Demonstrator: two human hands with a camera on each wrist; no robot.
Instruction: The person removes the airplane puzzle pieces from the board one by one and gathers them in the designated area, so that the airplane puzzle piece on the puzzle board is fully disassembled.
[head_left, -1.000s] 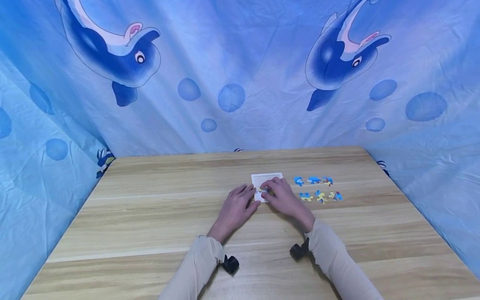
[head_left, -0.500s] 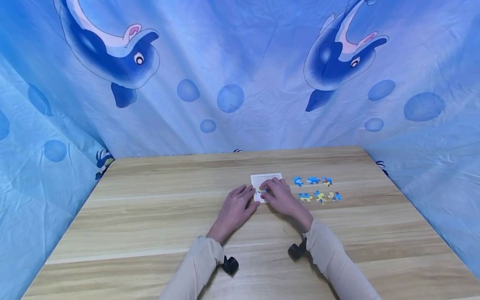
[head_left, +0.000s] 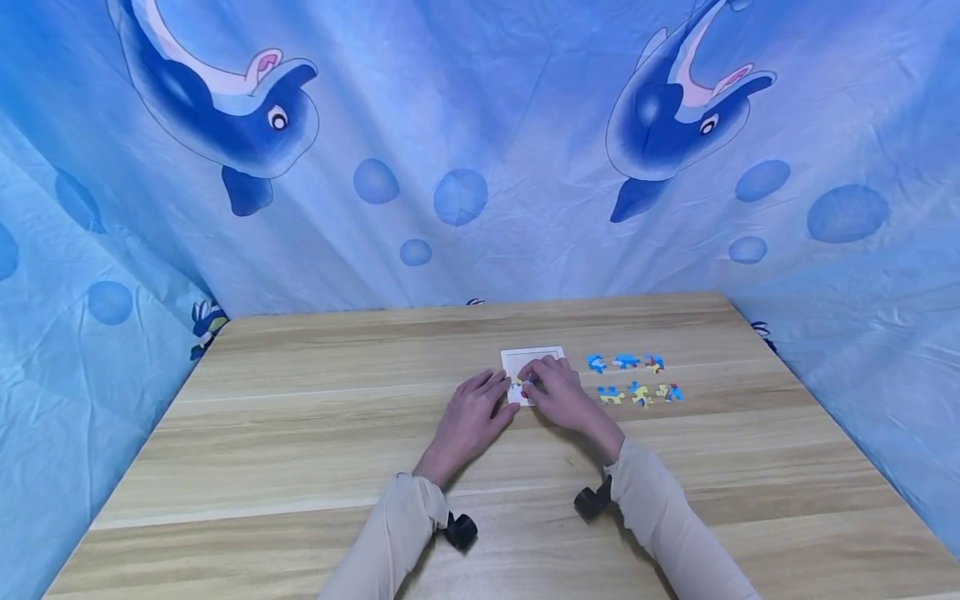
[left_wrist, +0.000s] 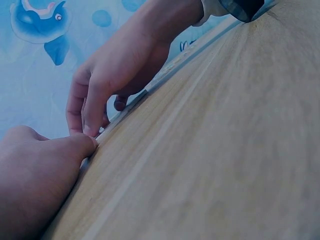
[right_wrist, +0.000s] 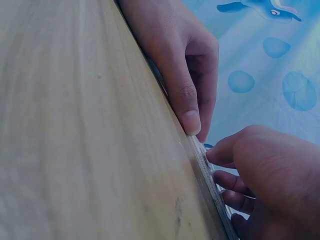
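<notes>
A white puzzle tray lies toward the back of the table, with a jigsaw piece showing red and yellow in its near left part. Over the tray, my right hand pinches at this small piece between thumb and curled fingers, which hide most of it. My left hand rests at the tray's left side, its thumb on the near edge and its other fingers relaxed along the left border. From the left wrist, the right hand's fingertips come down right beside the left thumb.
Two short rows of loose jigsaw pieces lie right of the tray, among them a blue piece at the back and a yellow-blue piece in front. The wooden table meets a blue dolphin-print curtain behind.
</notes>
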